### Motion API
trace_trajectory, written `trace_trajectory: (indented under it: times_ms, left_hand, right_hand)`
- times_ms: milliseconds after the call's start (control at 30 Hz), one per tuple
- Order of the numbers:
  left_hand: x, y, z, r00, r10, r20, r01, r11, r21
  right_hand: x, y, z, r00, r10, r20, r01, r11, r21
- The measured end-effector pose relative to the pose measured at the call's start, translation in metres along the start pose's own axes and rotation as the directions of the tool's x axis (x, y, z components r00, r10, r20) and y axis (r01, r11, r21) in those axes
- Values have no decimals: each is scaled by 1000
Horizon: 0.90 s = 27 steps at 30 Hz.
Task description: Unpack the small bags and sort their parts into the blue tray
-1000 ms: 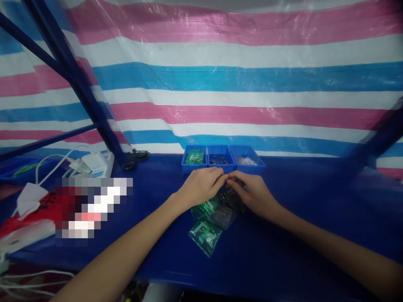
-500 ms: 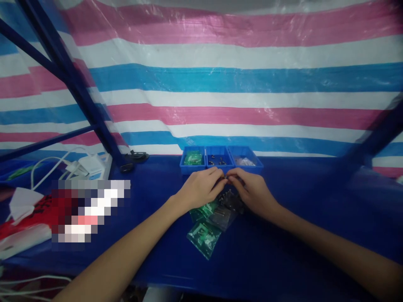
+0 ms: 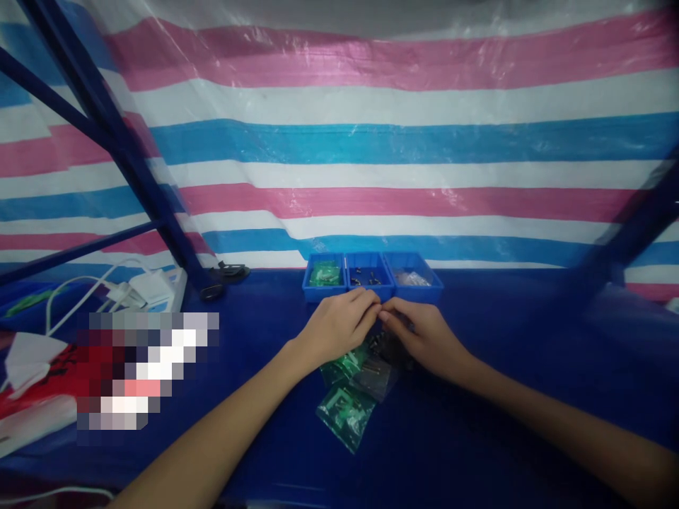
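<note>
My left hand (image 3: 342, 322) and right hand (image 3: 416, 325) meet in front of me, fingers curled narrow and tips together, a grip that seems suited to something very small. Whether a part is pinched between them I cannot tell, because the fingertips hide whatever might be there. My wrists are raised, probably so the fingers can work over the loose pile without pressing on it.

That pile lies on the blue surface (image 3: 450, 452), just below and partly behind my hands: a green-tinted plastic bag (image 3: 346, 417) nearest me, a second green bag (image 3: 344, 364) partly under my left hand, a clear bag with long thin metal pieces (image 3: 374, 378) overlapping it, and a dark bag (image 3: 395, 346) half hidden by my right hand. Keeping them this close likely spares me reaching.

Beyond my fingers, three blue bins stand side by side, apparently to keep the kinds apart: the left bin (image 3: 323, 292) holds green bags (image 3: 325, 273), the middle bin (image 3: 368, 259) small metal parts (image 3: 372, 280), the right bin (image 3: 427, 290) clear bags (image 3: 412, 278). Their low walls leave the contents visible from where I sit or stand. The white chargers (image 3: 151, 286) are well off to my left, perhaps to leave my elbows room
</note>
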<state>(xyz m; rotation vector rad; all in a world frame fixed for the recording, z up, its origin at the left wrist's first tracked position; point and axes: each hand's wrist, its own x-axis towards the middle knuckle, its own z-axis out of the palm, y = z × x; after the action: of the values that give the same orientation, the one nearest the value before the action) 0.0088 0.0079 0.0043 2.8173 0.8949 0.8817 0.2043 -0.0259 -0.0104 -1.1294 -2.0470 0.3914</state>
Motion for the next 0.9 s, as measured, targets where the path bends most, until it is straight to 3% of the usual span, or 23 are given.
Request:
trace_trajectory:
  times_ms: [267, 433, 567, 700, 900]
  left_hand:
    - [-1, 0, -3, 1000, -15, -26, 16, 1000, 18]
    - [0, -6, -4, 993, -83, -82, 89, 993, 71]
    - [0, -12, -5, 993, -110, -34, 114, 982, 151]
    - [-1, -15, -6, 995, -103, 17, 97, 975, 201]
    - [-3, -15, 1, 997, -49, 66, 32, 973, 230]
  right_hand:
    - [4, 8, -5, 986, -161, -35, 143, 944, -297]
    - [40, 20, -11, 980, -197, -41, 152, 858, -490]
    - [65, 20, -11, 981, -194, -29, 145, 816, -559]
    - [46, 4, -12, 975, -220, 30, 200, 814, -545]
    - [-3, -6, -9, 970, -123, 210, 203, 886, -416]
